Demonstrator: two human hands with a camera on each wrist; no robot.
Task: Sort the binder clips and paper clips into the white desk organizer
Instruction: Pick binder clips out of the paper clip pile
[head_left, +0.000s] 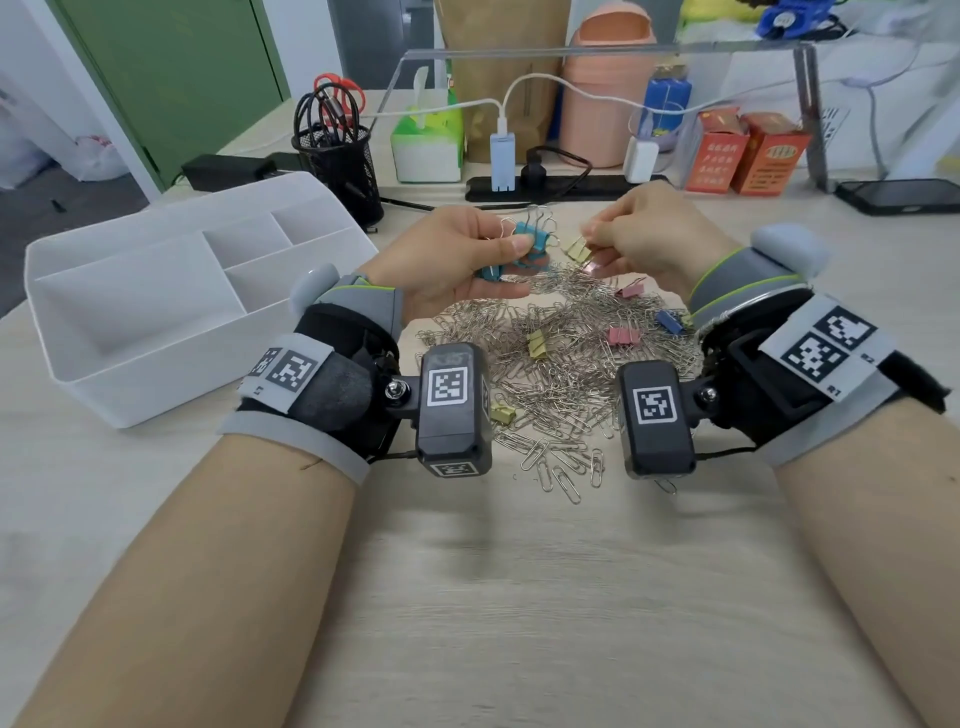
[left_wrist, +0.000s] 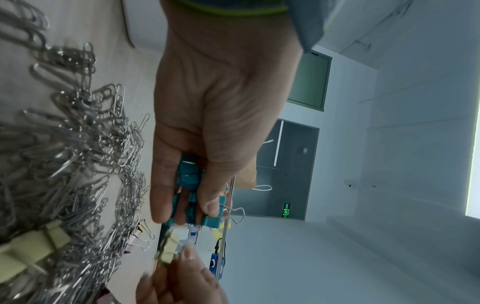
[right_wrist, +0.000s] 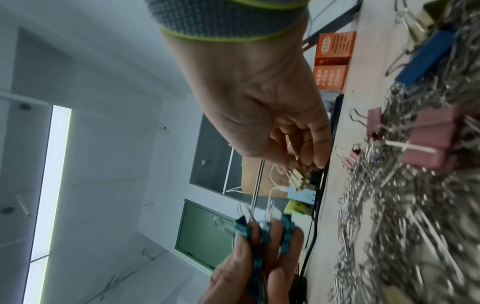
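Observation:
My left hand (head_left: 467, 260) is raised above the pile and grips a bunch of teal binder clips (head_left: 524, 244), seen between thumb and fingers (left_wrist: 193, 195). Just to its right, my right hand (head_left: 644, 234) pinches a small yellow binder clip (head_left: 577, 249) by its wire handles; the same yellow clip (right_wrist: 298, 176) shows in the right wrist view. Under both hands lies a heap of silver paper clips (head_left: 550, 358) with pink, yellow and blue binder clips mixed in. The white desk organizer (head_left: 171, 296) stands at the left, its compartments showing nothing inside.
A black mesh pen cup (head_left: 337, 156), tissue box (head_left: 426, 140), power strip (head_left: 561, 187), two orange boxes (head_left: 743, 153) and a phone (head_left: 898, 195) line the back of the desk. The bare wooden desk (head_left: 467, 597) stretches in front of the pile.

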